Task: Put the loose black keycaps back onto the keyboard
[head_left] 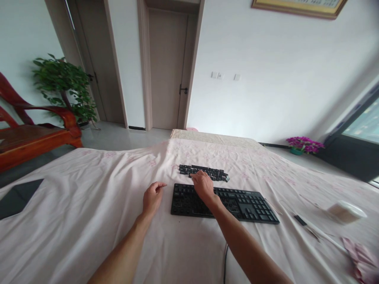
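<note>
A black keyboard [248, 205] lies on the cloth, many of its keys removed on the left and middle, with keys still fitted at the right. Behind it, loose black keycaps [199, 167] are laid out in rows. My right hand [203, 185] reaches over the keyboard to the front-left of these rows, its thumb and forefinger pinched at a keycap [190, 175]. Its fingertips partly hide the cap. Left of the keyboard, my left hand [152, 197] rests on the cloth, fingers loosely bent and forefinger pointing right, with nothing seen in it.
A pale floral cloth [118, 189] covers the wide surface. To the right are a black-ended tool [300, 220], a white round container [346, 212] and a pink cloth [361, 258]. A dark flat tablet-like object [19, 197] lies far left. A cable [225, 260] runs toward me.
</note>
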